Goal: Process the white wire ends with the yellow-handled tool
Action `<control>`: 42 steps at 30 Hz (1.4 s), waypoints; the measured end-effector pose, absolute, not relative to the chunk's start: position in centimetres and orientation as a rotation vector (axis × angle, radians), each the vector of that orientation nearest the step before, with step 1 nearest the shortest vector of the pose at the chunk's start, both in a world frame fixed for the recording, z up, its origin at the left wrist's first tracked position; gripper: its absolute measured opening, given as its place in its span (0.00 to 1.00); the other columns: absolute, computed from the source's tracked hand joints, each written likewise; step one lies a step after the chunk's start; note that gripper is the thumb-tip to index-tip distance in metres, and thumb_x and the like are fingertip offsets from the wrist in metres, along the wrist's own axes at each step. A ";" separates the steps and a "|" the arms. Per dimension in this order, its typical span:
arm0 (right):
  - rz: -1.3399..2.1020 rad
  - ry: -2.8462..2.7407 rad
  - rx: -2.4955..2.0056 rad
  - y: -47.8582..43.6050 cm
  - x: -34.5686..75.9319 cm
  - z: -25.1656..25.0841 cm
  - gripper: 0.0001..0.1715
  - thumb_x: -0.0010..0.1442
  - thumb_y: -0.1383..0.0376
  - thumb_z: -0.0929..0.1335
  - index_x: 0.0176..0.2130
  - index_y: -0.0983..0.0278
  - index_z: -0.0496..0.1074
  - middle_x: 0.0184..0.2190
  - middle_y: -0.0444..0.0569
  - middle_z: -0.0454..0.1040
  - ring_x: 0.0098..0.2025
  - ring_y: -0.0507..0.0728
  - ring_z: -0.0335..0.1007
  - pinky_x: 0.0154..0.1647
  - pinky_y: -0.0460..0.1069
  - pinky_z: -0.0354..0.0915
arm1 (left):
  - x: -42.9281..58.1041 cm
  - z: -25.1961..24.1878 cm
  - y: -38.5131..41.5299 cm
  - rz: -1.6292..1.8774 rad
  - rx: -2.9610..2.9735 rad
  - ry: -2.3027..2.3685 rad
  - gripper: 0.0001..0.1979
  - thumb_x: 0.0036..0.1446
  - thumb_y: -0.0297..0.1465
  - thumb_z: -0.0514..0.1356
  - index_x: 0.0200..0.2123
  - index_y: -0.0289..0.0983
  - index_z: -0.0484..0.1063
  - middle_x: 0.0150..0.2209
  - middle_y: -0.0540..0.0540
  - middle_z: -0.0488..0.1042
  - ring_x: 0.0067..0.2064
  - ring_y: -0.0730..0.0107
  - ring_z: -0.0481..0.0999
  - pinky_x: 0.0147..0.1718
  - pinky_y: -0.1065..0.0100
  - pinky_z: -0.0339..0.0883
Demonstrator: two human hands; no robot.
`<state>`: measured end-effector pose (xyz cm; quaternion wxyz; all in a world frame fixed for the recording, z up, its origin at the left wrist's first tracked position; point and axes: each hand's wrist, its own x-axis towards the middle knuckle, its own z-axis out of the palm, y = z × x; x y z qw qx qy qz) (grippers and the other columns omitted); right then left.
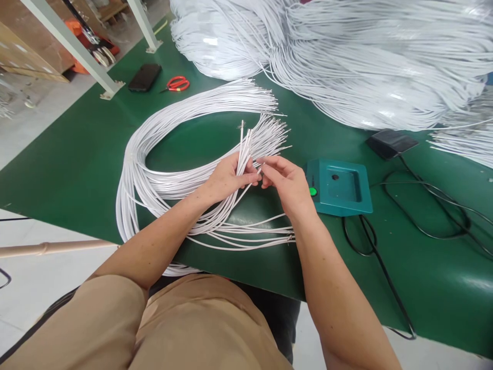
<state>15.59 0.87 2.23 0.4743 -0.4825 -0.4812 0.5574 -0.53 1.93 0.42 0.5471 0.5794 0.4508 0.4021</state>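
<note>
My left hand point(231, 177) is closed around several white cables point(243, 149), whose ends stick up above the fingers. Close beside it, my right hand point(283, 177) pinches the tip of one white cable between thumb and fingers. The two hands almost touch at the fingertips. Under and behind them lies a large curved bundle of white cables point(134, 149) on the green table point(69, 149), its cut ends pointing right. A few loose cables point(254, 239) run below my hands toward the right forearm. Fine detail at the pinched tip is too small to make out.
Right of my hands sits a teal device point(342, 187) with a green button and black cords. Big heaps of white cable point(365, 61) fill the back. Red-handled scissors point(177, 84), a dark flat object point(145, 77) and white metal posts point(77, 49) stand or lie at the left.
</note>
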 end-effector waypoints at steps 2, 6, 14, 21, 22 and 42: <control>1.349 -1.185 -1.199 1.0 15.8 2.3 0.09 0.50 0.62 0.72 0.33 0.64 0.77 0.21 0.39 0.70 0.23 0.47 0.62 0.29 0.46 0.64 | -0.5 0.4 1.9 0.956 1.385 1.062 0.15 0.47 0.31 0.68 0.30 0.36 0.63 0.28 0.52 0.72 0.30 0.75 0.75 0.31 0.73 0.65; 1.352 -1.142 -1.235 1.1 16.0 2.0 0.10 0.49 0.60 0.73 0.30 0.65 0.76 0.19 0.40 0.69 0.21 0.47 0.61 0.26 0.45 0.60 | -0.6 0.1 2.0 0.998 1.417 1.004 0.13 0.51 0.31 0.66 0.39 0.36 0.69 0.29 0.53 0.71 0.31 0.76 0.73 0.33 0.72 0.65; 1.534 -1.034 -1.230 1.1 15.7 2.2 0.10 0.46 0.68 0.69 0.20 0.62 0.63 0.14 0.35 0.56 0.16 0.46 0.48 0.18 0.45 0.61 | -0.7 0.2 1.8 0.910 1.587 1.019 0.18 0.56 0.33 0.62 0.50 0.37 0.74 0.32 0.51 0.71 0.34 0.74 0.71 0.39 0.71 0.64; 1.354 -1.225 -1.300 1.2 16.2 2.5 0.17 0.55 0.51 0.69 0.36 0.62 0.73 0.27 0.41 0.70 0.18 0.46 0.57 0.17 0.44 0.64 | -0.8 0.0 2.0 0.889 1.489 1.020 0.19 0.54 0.33 0.64 0.50 0.37 0.74 0.30 0.52 0.70 0.29 0.77 0.69 0.31 0.72 0.64; 1.327 -1.286 -1.296 1.2 16.2 2.3 0.17 0.54 0.52 0.70 0.36 0.62 0.74 0.28 0.41 0.72 0.19 0.47 0.59 0.19 0.45 0.65 | -0.8 0.1 2.0 0.890 1.460 1.020 0.19 0.53 0.33 0.65 0.49 0.36 0.74 0.29 0.52 0.71 0.29 0.77 0.68 0.30 0.73 0.64; -0.111 -2.384 -1.704 1.9 19.7 2.3 0.07 0.60 0.69 0.66 0.34 0.65 0.75 0.30 0.54 0.77 0.39 0.62 0.68 0.48 0.57 0.55 | 0.8 -1.9 3.4 0.894 1.340 1.121 0.21 0.50 0.30 0.65 0.49 0.34 0.74 0.27 0.52 0.73 0.25 0.78 0.71 0.22 0.76 0.61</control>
